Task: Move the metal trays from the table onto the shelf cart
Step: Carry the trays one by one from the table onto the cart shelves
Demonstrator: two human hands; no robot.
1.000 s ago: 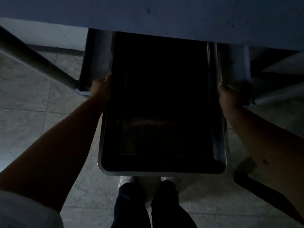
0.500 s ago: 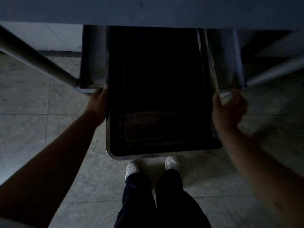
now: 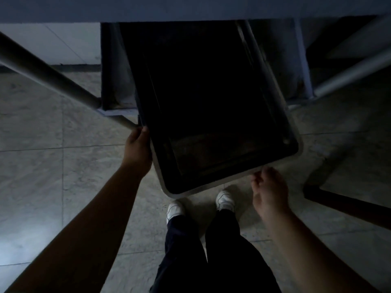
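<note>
A dark, deep metal tray (image 3: 211, 182) sticks out of the shelf cart (image 3: 114, 81) toward me, skewed so its near end swings right. Its far end is hidden under the cart's top surface (image 3: 190, 9). My left hand (image 3: 137, 149) grips the tray's left rim near the front corner. My right hand (image 3: 268, 189) is at the tray's near edge by the right corner, fingertips touching the rim from below. The scene is very dim.
Grey cart tubes run diagonally at the left (image 3: 42, 70) and right (image 3: 349, 75). A dark bar (image 3: 347, 206) lies on the tiled floor at the right. My legs and white shoes (image 3: 175, 208) stand just below the tray.
The tray slid deeper into the cart, then skewed with its near end to the right. My right hand left the right rim and moved down to the near edge.
</note>
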